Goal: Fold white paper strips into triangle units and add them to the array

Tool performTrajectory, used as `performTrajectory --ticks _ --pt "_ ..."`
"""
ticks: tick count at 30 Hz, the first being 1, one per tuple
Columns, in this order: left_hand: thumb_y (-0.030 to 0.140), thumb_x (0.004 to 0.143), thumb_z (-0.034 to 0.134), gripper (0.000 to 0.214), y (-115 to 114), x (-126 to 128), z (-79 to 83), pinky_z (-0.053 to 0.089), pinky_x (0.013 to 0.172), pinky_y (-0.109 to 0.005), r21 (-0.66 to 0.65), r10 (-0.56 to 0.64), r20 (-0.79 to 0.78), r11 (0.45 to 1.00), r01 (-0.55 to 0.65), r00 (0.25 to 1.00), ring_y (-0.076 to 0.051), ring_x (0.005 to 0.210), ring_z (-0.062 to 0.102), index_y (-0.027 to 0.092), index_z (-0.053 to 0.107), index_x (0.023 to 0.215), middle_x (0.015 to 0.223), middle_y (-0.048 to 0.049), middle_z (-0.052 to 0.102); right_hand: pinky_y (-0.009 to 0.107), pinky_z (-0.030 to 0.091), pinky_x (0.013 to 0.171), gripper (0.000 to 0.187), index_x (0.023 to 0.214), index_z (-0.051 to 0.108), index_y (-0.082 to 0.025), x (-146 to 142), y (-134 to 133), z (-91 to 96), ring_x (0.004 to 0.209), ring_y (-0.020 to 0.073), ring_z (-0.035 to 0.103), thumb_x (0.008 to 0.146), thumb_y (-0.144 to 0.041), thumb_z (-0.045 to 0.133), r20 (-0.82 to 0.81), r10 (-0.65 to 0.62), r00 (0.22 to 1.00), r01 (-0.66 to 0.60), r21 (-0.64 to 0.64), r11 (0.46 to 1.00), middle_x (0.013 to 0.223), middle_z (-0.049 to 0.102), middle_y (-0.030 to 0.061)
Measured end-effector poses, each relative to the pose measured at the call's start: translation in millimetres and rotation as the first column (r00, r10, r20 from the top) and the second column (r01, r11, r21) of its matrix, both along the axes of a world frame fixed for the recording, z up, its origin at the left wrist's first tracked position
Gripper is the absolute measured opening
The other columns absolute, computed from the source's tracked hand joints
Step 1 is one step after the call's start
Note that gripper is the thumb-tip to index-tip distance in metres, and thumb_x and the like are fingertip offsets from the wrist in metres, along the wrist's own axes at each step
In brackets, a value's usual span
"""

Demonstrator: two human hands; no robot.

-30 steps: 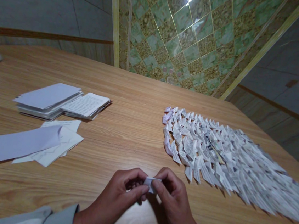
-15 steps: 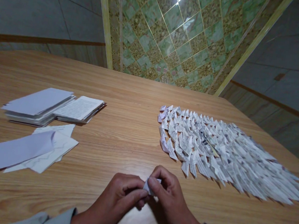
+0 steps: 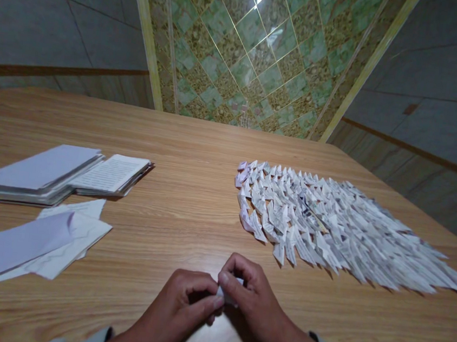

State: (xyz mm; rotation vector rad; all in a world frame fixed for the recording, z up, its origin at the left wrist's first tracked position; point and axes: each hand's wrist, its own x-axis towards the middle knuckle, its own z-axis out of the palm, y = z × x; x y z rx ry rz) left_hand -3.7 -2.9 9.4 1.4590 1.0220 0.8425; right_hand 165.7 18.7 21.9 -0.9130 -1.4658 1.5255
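Observation:
Between my fingertips is a small folded piece of white paper (image 3: 233, 298), mostly covered by the fingers. My left hand (image 3: 188, 303) pinches its left edge with thumb and fingers. From the right, my right hand (image 3: 254, 293) grips it, thumb laid over the front. Both hands meet low in the middle of the view, just above the wooden table (image 3: 181, 231). Beyond them to the right, many small folded paper boats (image 3: 309, 217) stand in dense rows, mostly of printed paper, with a few purplish ones at the left end.
On the left lie a stack of blank paper (image 3: 45, 165) and a stack of printed sheets (image 3: 112, 172) beside it. Nearer are loose torn sheets (image 3: 83, 232) under a long purplish strip (image 3: 12, 246). A tiled surface (image 3: 248, 59) rises past the table's far edge.
The camera view has turned slightly, shifting the scene. Both hands stay together on the folded paper; the right fingers and the paper have tilted a little.

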Motion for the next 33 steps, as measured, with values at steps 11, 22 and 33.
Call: performTrajectory --ticks 11,22,33 --pt "0.050 0.089 0.066 0.039 6.7 -12.1 7.6 0.042 0.061 -0.025 -0.047 0.209 0.093 0.978 -0.205 0.974 -0.016 0.062 0.055 0.016 0.067 0.070 0.063 -0.0013 0.060 0.026 0.037 0.060 0.033 0.074 0.057 -0.018 4.7 5.3 -0.5 0.064 0.0129 0.046 0.089 -0.046 0.066 0.085 -0.067 0.994 0.064 0.037 0.997 0.068 0.053 -0.0029" --pt "0.041 0.091 0.061 0.030 1.6 -7.3 6.8 0.043 0.063 -0.025 0.085 0.143 -0.041 0.987 -0.139 0.989 -0.017 0.068 0.058 0.017 0.069 0.075 0.069 -0.0023 0.065 0.027 0.034 0.060 0.030 0.074 0.056 -0.018 7.1 1.9 -1.1 0.066 0.0145 0.047 0.093 -0.041 0.059 0.247 -0.034 0.968 -0.014 0.189 0.982 0.068 0.053 -0.0018" --pt "0.038 0.087 0.070 0.024 6.3 -10.0 1.5 0.045 0.063 -0.024 0.000 0.266 0.064 0.964 -0.266 0.962 -0.017 0.068 0.059 0.017 0.072 0.076 0.070 -0.0023 0.069 0.027 0.033 0.060 0.024 0.080 0.057 -0.018 8.0 3.5 -2.6 0.067 0.0149 0.047 0.093 -0.039 0.056 0.246 -0.032 0.969 -0.014 0.183 0.983 0.071 0.054 -0.0013"
